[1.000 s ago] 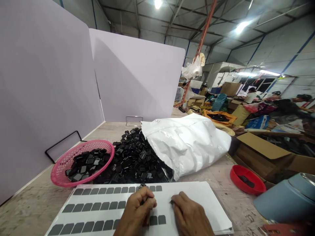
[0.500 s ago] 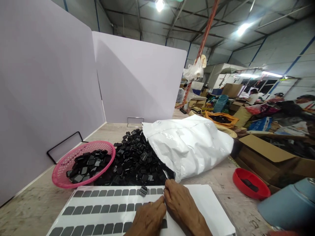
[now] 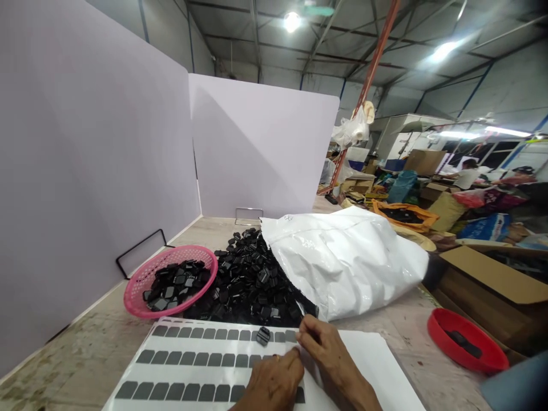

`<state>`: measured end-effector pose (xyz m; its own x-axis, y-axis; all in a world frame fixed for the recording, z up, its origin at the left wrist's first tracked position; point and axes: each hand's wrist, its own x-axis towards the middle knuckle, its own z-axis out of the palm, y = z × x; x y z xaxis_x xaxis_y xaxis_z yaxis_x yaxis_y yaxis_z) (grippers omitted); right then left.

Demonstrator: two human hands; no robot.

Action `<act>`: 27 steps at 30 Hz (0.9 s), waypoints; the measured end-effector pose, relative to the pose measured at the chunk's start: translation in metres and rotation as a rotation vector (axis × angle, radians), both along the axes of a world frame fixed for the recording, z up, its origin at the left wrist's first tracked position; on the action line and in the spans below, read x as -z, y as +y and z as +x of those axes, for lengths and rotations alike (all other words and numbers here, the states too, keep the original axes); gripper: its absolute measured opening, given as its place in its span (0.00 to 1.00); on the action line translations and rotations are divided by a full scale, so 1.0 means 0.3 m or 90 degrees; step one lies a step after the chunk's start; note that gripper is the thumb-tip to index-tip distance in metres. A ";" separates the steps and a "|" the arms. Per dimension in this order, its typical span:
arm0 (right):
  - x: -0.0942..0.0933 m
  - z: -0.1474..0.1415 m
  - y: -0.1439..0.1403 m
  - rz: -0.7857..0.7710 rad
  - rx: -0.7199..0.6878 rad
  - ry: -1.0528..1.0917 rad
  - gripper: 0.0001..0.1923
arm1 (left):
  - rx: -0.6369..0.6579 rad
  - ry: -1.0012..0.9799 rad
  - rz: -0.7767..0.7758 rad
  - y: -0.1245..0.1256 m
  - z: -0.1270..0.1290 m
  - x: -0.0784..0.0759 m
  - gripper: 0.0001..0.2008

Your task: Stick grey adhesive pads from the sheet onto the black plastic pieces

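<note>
A white sheet (image 3: 214,345) carries rows of dark grey rounded stickers. My left hand (image 3: 274,379), a ring on one finger, rests on its right part with fingers curled and pressed together. Just to the right, my right hand (image 3: 327,354) has thumb and index finger pinched over the sheet near the end of the top row. Whatever is between the fingertips of either hand is too small or hidden to make out. One small black plastic piece (image 3: 263,335) with ridges lies on the top sticker row, left of my right hand.
Behind the sheet, a pile of black pieces (image 3: 252,274) spills from a white plastic bag (image 3: 338,257). A pink basket (image 3: 135,294) of similar pieces is at left. On the right are a red dish (image 3: 440,339), a cardboard box (image 3: 488,274) and a blue-grey object (image 3: 520,385). White panels (image 3: 257,142) stand behind.
The view has swung so that everything sits further right. My right hand's fingertips have drawn slightly away from my left hand. The black piece stays on the top row.
</note>
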<state>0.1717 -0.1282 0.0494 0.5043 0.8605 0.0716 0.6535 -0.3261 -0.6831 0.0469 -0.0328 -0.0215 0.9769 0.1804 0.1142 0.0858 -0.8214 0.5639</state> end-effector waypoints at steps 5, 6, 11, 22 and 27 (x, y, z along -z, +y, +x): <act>-0.015 0.026 -0.072 0.081 0.050 0.132 0.14 | -0.078 -0.059 -0.081 0.091 -0.068 -0.116 0.10; -0.007 0.034 -0.095 0.083 0.064 0.170 0.14 | -0.150 -0.082 -0.101 0.136 -0.091 -0.162 0.11; 0.053 0.049 -0.192 0.055 0.103 0.289 0.15 | -0.450 -0.097 0.144 0.430 -0.194 -0.366 0.13; 0.073 0.002 -0.201 0.027 0.120 0.300 0.16 | -0.175 -0.015 0.165 0.306 -0.094 -0.212 0.18; 0.062 -0.025 -0.207 0.043 0.126 0.314 0.16 | -0.098 0.056 0.276 0.203 -0.039 -0.108 0.09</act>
<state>0.1641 -0.1904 0.0307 0.6440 0.7474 -0.1635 0.1797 -0.3555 -0.9172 0.0354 0.0280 0.0109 0.9518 0.2784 0.1288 0.2576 -0.9534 0.1569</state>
